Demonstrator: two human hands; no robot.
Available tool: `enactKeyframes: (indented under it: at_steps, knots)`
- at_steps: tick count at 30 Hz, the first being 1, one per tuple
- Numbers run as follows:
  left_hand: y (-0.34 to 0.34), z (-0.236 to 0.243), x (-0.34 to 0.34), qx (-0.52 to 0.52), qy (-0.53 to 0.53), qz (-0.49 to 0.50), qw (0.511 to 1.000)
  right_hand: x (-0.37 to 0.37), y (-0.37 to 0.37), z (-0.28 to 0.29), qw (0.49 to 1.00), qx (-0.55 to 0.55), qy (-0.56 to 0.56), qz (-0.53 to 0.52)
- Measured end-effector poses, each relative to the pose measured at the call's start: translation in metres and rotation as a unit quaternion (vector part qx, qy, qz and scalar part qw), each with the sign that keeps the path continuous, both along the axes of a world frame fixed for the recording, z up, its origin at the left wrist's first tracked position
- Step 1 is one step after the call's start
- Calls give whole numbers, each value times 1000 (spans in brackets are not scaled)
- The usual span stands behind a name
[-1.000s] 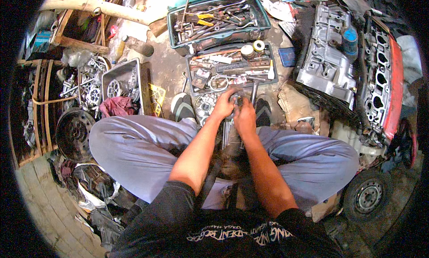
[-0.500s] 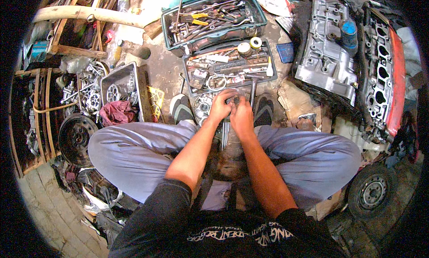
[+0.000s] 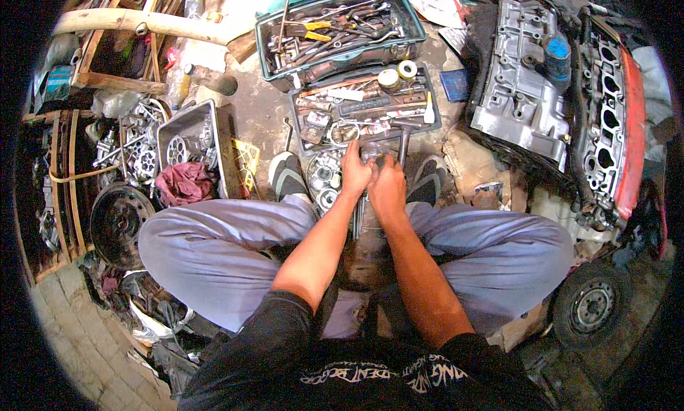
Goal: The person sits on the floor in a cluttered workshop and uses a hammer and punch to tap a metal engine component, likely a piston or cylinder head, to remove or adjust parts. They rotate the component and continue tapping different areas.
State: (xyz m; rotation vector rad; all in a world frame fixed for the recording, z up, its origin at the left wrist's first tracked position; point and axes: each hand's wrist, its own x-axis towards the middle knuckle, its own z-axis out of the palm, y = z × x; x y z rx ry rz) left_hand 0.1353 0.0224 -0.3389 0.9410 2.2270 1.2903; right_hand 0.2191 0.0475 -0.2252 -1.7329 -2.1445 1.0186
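While you are sitting on the ground with knees spread, your left hand [image 3: 355, 170] and right hand [image 3: 388, 186] are meeting over a small metal part [image 3: 375, 157] held just above the gap between your shoes, right at the near edge of the grey socket tray [image 3: 313, 137]. Both sets of fingers are curling closed around that part; the left is pinching its upper end, the right is wrapping lower, though exactly where the pads are touching is too small to tell. A dark-handled tool [image 3: 402, 146] is standing upright just beside your right knuckles, touching or nearly touching the tray's near edge; whether you are gripping it cannot be told. Judging by the posture, you are in the middle of fitting or loosening something on the part by hand, not yet reaching for a tool. The next move is probably calling for a steady counter-hold from the left hand while the right is turning, and keeping the piece over the round bearing-like pieces [image 3: 325, 185] on the ground by your left shoe. The green toolbox [image 3: 335, 26] of wrenches is lying beyond the tray's far edge, the engine head [image 3: 520, 90] well apart toward your right.
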Motion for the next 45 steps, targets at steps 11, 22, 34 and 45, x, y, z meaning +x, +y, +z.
enactKeyframes:
  at_steps: [11, 22, 34, 45]
  knots:
    - [-12, 2, 2, 19, 71, -11, 997, -2, 3, 2, 996, -38, -41, 64]
    - [-20, -8, 19, -46, -11, 29, 998, -1, 3, 0, 996, -55, -48, 57]
    - [-11, 23, 6, 72, 49, -30, 996, 5, 4, -22, 999, 22, -5, 44]
    - [-16, 22, 0, 70, 89, -103, 988, 7, 3, -31, 994, 63, -33, 88]
